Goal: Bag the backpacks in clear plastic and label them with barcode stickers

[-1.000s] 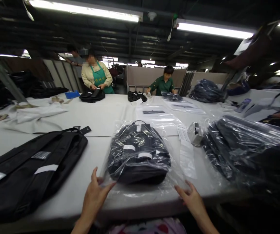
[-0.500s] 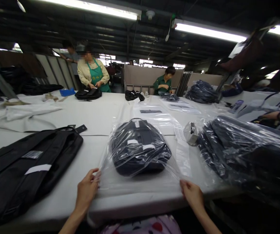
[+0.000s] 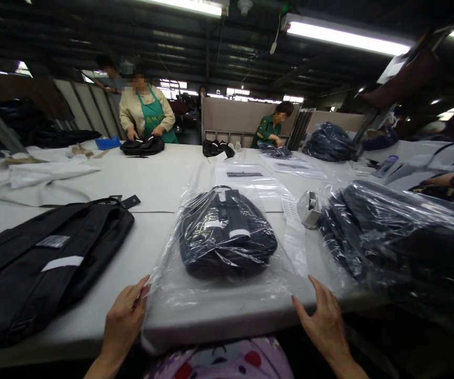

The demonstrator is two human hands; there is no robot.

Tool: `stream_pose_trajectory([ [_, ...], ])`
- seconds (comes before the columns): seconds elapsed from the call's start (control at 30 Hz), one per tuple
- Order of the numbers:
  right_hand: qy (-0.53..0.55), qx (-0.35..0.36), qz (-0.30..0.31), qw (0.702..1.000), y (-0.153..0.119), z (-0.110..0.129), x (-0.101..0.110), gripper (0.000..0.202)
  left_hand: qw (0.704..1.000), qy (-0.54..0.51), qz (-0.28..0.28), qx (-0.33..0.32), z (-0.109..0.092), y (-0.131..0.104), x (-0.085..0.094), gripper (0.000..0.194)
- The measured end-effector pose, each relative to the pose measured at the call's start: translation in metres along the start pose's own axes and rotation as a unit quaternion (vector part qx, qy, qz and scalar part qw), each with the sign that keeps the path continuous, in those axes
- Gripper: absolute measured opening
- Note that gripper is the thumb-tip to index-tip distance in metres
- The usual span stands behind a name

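A dark backpack [image 3: 229, 231] with white bands on its straps lies inside a clear plastic bag [image 3: 211, 297] on the white table [image 3: 151, 184]. My left hand [image 3: 126, 313] pinches the bag's near left corner. Near its right corner, my right hand [image 3: 323, 316] has thumb and fingers spread, and no plastic shows between them.
Black backpacks [image 3: 61, 258] lie at the left; plastic-wrapped bags [image 3: 408, 237] are piled at the right. A white roll dispenser [image 3: 309, 209] and a label strip [image 3: 294, 231] sit beside the bagged backpack. Several people stand or work beyond the table.
My right hand has let go of the plastic and opened. My left hand has moved slightly left and toward me with its corner. The plastic lies differently over the backpack.
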State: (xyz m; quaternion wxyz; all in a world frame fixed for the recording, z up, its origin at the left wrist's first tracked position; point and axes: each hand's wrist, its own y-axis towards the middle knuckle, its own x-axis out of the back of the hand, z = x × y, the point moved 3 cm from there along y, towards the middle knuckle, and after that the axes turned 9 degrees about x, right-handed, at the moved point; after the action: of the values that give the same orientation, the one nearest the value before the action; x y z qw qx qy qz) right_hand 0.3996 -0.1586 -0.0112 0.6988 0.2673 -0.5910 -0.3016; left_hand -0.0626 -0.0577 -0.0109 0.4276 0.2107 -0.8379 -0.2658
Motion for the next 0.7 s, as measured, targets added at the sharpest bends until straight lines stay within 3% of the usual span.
stream_pose_trajectory([
  [0.1,-0.091,0.121,-0.017,0.988,0.013,0.020,-0.001,0.061,0.989,0.102,-0.075,-0.074,-0.021,0.004,0.001,0.045],
  [0.17,-0.120,0.186,-0.017,0.975,0.025,0.028,-0.005,0.049,0.979,0.140,-0.087,-0.119,-0.037,0.009,-0.003,0.040],
  [0.27,-0.089,0.273,0.003,0.958,0.042,0.031,-0.012,0.029,0.977,0.103,-0.038,-0.185,-0.050,0.020,-0.010,0.032],
  [0.33,-0.037,0.312,0.015,0.949,0.047,0.026,-0.016,0.028,0.972,0.039,0.013,-0.232,-0.047,0.023,-0.013,0.034],
  [0.43,0.018,0.329,0.003,0.944,0.041,0.014,-0.019,0.032,0.954,-0.019,0.073,-0.291,-0.032,0.021,-0.016,0.041],
  [0.57,0.051,0.336,0.010,0.940,0.027,0.001,-0.022,0.038,0.939,-0.023,0.125,-0.320,-0.013,0.010,-0.019,0.046],
  [0.7,0.051,0.330,0.022,0.942,0.027,-0.001,-0.008,0.034,0.926,0.024,0.133,-0.352,-0.016,0.006,0.000,0.034],
])
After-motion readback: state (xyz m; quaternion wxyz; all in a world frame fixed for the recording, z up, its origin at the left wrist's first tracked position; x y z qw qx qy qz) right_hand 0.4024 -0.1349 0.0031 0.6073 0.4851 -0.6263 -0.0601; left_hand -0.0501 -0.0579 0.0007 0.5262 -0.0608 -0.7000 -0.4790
